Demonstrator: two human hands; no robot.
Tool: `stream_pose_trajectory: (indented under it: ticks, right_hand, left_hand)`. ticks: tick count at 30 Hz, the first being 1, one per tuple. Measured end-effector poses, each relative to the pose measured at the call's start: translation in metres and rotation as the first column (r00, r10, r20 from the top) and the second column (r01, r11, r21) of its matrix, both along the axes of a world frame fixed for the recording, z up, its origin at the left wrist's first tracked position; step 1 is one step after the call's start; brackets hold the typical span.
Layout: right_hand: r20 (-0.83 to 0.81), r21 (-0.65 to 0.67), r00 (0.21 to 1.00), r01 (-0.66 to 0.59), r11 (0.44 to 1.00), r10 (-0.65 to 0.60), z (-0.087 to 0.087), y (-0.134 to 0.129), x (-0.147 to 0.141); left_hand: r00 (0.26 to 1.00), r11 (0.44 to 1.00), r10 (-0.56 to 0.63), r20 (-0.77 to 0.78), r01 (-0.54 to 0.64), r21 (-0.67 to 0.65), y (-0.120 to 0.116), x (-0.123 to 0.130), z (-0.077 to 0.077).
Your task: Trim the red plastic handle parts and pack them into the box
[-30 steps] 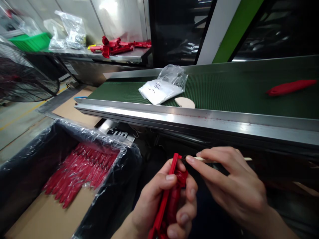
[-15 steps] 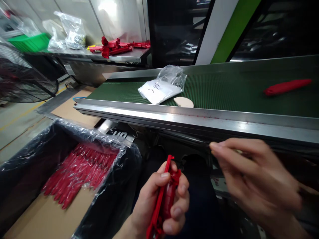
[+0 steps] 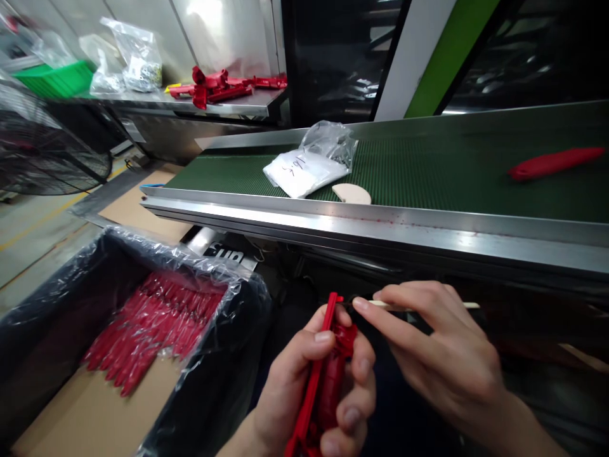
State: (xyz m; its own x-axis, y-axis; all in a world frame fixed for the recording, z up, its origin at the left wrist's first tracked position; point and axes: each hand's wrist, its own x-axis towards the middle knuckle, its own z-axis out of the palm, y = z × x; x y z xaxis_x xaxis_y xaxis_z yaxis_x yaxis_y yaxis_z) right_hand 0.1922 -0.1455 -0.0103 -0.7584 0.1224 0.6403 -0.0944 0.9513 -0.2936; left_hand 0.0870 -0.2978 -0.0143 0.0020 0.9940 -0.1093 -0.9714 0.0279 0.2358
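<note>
My left hand (image 3: pixel 304 368) is wrapped round a red plastic part (image 3: pixel 329 374), which stands tilted near the bottom centre of the view. To its right, my right hand (image 3: pixel 438 336) pinches a thin pale stick (image 3: pixel 470 305). The stick's near end lies close to the top of the red part, by the fingertips; whether it touches cannot be made out. The fingers of both hands are closed on what they hold.
A green conveyor (image 3: pixel 413 171) with a metal edge crosses ahead, bearing a white bag (image 3: pixel 304 172), a beige disc piece (image 3: pixel 352 193) and a red piece (image 3: pixel 554 164). A lined bin (image 3: pixel 238 317) with red parts (image 3: pixel 157 324) stands left. Behind are a metal bench (image 3: pixel 238 109) and a fan (image 3: pixel 42 139).
My right hand has moved left, bringing the pale stick close to the top of the red part. My left hand has shifted slightly right with the part.
</note>
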Motion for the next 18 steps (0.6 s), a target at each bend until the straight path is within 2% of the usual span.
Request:
stream_pose_trajectory:
  ticks: [5,10,12,15,18]
  right_hand:
    - [0.022,0.001,1.000,-0.002,1.000,0.002,-0.0026,0.0021,0.0024]
    - [0.021,-0.007,1.000,0.018,1.000,-0.018,-0.0034,0.0020,0.0016]
    - [0.006,-0.004,1.000,0.028,1.000,-0.028,-0.0040,0.0009,0.0015]
    - [-0.028,-0.010,0.998,0.059,0.998,-0.059,-0.0049,-0.0009,0.0041]
    - [-0.113,-0.084,0.980,0.157,0.984,-0.165,-0.0045,-0.0009,0.0082]
  left_hand:
    - [1.000,1.000,-0.012,0.001,0.012,-0.003,0.0037,-0.0032,-0.0052]
    - [0.996,0.997,-0.074,0.050,0.076,-0.024,0.0031,-0.0023,-0.0094]
    - [0.997,0.998,-0.045,0.065,0.047,-0.038,0.0018,-0.0008,-0.0070]
    - [0.998,1.000,0.002,0.058,-0.001,-0.014,0.0021,0.0008,-0.0031]
    - [0.996,0.999,-0.041,0.077,0.042,-0.013,0.0064,0.0015,-0.0054]
